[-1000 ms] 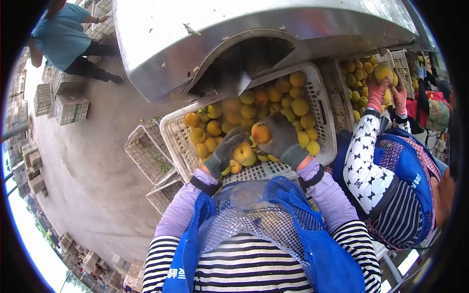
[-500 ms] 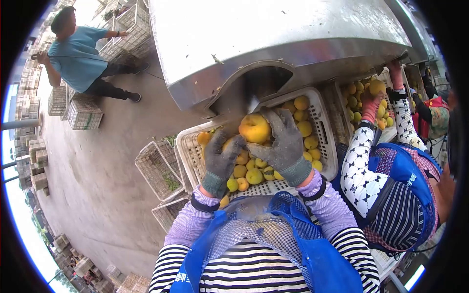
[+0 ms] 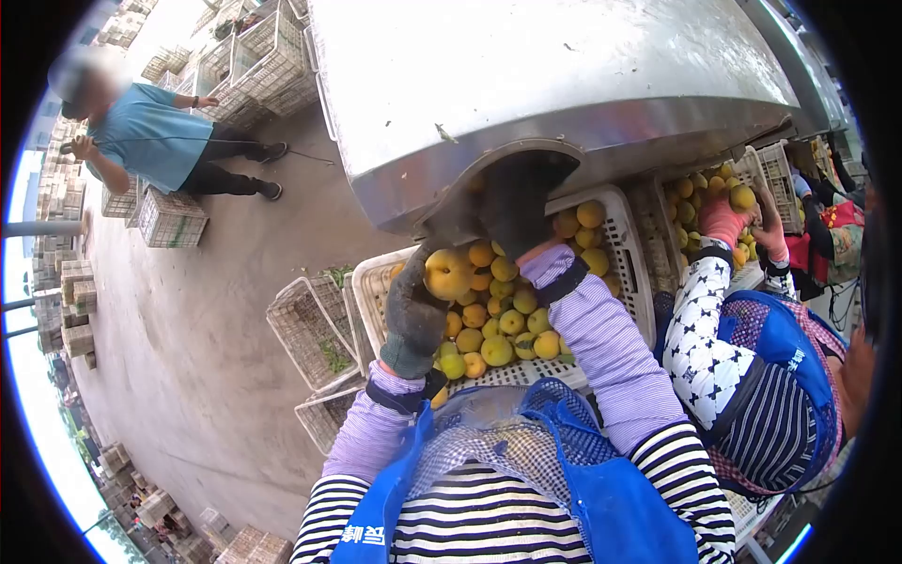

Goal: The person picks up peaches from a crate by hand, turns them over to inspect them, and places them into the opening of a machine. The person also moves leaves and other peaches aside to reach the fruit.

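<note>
My left hand (image 3: 413, 324), in a grey work glove, is closed around a large yellow peach (image 3: 448, 274) over the left part of a white plastic crate (image 3: 637, 273). Many yellow and greenish peaches (image 3: 498, 351) lie in this crate below my hands. My right hand (image 3: 519, 214), gloved too, reaches into the dark arched opening of a metal machine (image 3: 564, 56). Shadow hides its fingers, so whether it holds anything cannot be seen.
At my right a co-worker's pink-gloved hands (image 3: 728, 221) handle a peach over another crate. Slatted crates (image 3: 310, 329) stand on the floor at my left. Farther off, a person in a blue shirt (image 3: 155, 127) stands beside stacked crates (image 3: 268, 61).
The peach has gone from between both hands into my left hand, which shifted left. My right hand has moved up into the machine's opening. The view has shifted slightly.
</note>
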The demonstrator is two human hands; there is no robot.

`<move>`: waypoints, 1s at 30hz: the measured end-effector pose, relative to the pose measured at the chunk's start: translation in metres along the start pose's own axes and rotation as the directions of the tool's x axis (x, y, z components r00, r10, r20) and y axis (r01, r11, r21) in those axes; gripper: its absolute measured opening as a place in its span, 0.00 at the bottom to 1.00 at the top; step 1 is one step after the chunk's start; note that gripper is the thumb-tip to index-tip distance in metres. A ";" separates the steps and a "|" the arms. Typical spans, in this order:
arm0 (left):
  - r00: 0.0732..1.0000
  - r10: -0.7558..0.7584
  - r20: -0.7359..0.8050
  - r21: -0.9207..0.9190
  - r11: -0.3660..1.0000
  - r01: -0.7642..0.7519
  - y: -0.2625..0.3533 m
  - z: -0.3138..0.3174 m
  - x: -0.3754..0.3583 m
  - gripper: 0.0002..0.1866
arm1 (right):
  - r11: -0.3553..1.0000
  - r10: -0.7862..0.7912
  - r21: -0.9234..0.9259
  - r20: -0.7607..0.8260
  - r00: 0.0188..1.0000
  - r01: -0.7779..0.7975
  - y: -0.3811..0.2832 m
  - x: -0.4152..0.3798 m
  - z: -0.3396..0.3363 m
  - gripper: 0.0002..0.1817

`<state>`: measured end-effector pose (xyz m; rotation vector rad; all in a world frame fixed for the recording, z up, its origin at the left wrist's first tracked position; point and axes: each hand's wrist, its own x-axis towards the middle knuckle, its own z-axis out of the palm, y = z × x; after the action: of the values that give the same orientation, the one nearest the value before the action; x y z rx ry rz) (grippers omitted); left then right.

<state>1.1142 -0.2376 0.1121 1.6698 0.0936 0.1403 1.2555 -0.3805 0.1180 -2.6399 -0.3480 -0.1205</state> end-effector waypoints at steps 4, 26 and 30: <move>0.991 -0.135 -0.010 -0.240 0.962 0.128 -0.011 0.000 -0.002 0.24 | 0.942 -0.080 0.306 -0.199 0.977 0.139 0.014 -0.029 -0.012 0.30; 0.883 -0.405 0.238 0.160 0.913 0.376 -0.148 0.033 -0.038 0.27 | 0.938 -0.221 0.189 -0.321 0.921 0.291 0.019 -0.021 -0.028 0.25; 0.645 -0.553 0.527 0.669 0.738 0.086 -0.197 0.063 -0.069 0.30 | 0.999 -0.044 0.029 0.394 0.918 0.036 0.082 -0.088 0.023 0.19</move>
<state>1.0600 -0.2891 -0.0929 2.1921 -0.1509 -0.9363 1.1926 -0.4599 0.0485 -2.6243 -0.5321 0.4094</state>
